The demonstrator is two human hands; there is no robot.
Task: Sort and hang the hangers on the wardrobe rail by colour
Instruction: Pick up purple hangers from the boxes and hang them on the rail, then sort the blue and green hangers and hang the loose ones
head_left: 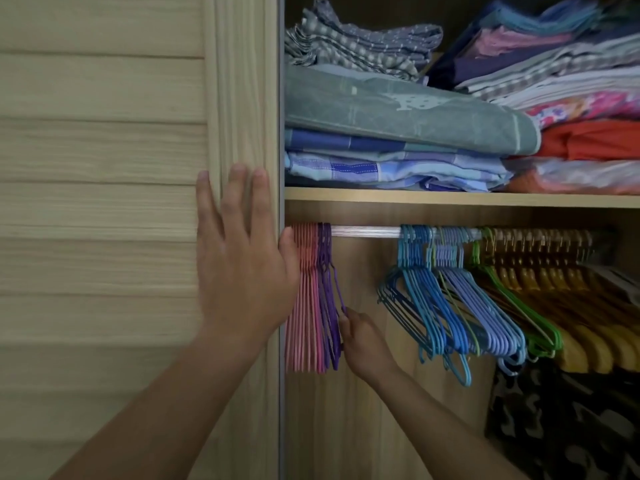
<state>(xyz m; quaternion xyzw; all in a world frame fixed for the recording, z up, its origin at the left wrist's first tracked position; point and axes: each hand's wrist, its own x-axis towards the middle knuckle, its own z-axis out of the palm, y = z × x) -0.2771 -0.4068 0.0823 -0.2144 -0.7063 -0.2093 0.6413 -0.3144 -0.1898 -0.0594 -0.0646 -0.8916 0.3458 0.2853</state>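
Purple hangers (327, 296) pinched by right hand (363, 344); left hand (242, 268) flat on door (104, 168) — rail (365, 231)

Pale wood-grain wardrobe door (104, 150): matt, slatted, looks like laminate. Ribbed shiny metal rail (365, 231) just right of the door edge, satin gloss. On the rail, nearest the door: smooth pink plastic hangers (304, 306), then purple plastic hangers (327, 289), slight sheen. Further right along the rail: glossy blue plastic hangers (420, 306), lilac plastic hangers (485, 313), green plastic hangers (530, 323), then varnished brown wooden hangers (588, 327). Matt wood-look shelf board (450, 197) above the rail carries folded woven cloth (398, 116), soft and matt.
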